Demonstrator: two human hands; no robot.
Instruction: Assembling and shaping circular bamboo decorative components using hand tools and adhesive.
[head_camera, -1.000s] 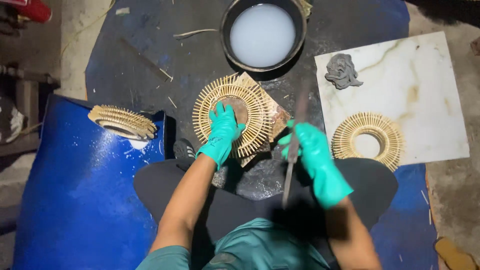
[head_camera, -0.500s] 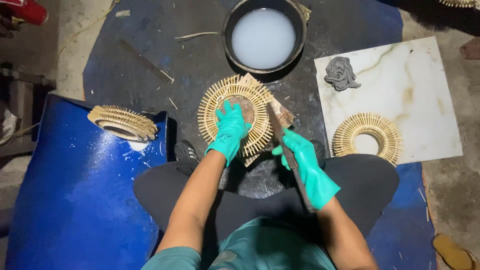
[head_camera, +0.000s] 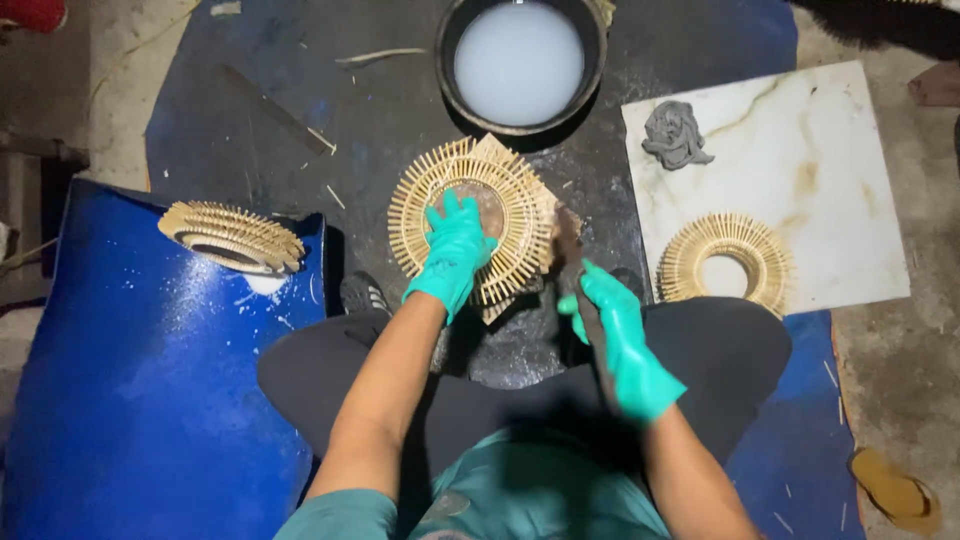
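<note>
The left hand (head_camera: 455, 250), in a teal rubber glove, lies flat with fingers spread on the centre of a round sunburst frame of thin bamboo sticks (head_camera: 468, 215), pressing it down rather than gripping it. The frame rests directly ahead of the person's knees, on a dark wet mat (head_camera: 300, 110).

Just to its right, the gloved right hand (head_camera: 615, 335) is curled around a slim dark tool (head_camera: 570, 250); the long axis points forward, the tip touching the frame's right edge.

Beyond the frame stands a black basin of milky liquid (head_camera: 519, 62). Farther right, a marble-patterned tile (head_camera: 800, 170) carries a grey clay lump (head_camera: 675, 135) and a second stick ring (head_camera: 727, 263). A third ring (head_camera: 232, 236) lies left on a blue sheet (head_camera: 150, 380).
</note>
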